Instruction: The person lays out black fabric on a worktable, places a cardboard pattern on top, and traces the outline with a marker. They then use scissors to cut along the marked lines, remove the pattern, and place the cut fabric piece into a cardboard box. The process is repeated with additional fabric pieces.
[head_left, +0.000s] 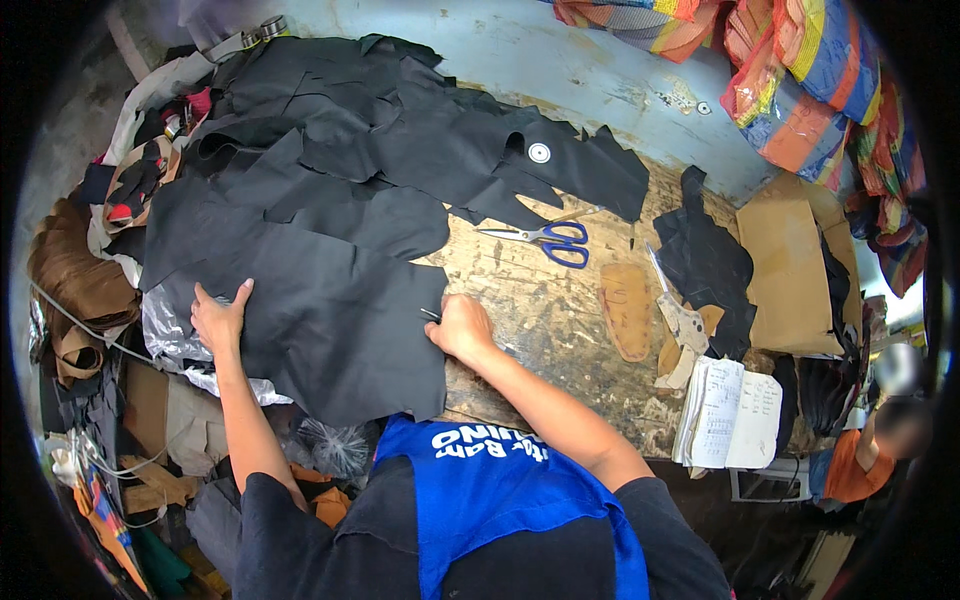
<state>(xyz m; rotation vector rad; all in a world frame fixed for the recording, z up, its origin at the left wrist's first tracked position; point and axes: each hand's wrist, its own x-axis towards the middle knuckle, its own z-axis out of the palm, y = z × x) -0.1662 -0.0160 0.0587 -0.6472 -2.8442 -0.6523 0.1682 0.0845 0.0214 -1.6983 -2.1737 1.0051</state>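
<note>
A large black sheet [330, 310], looking like leather, lies across the near left of the table and hangs over its front edge. On its left part my left hand [220, 318] rests flat, thumb and fingers apart. At the sheet's right edge my right hand [463, 327] is closed around a thin tool [430, 314]. Only the tool's short, shiny end shows, pointing left over the sheet, so its kind is hidden. Beyond my right hand lie scissors [545, 240] with blue handles, their blades pointing left.
More black sheets [400, 130] pile up behind, one bearing a white disc [539, 153]. Rightward lie a tan template [625, 310], black scraps [705, 260], an open notebook [730, 415] and a cardboard box [790, 270]. Another person [855, 460] is at the far right.
</note>
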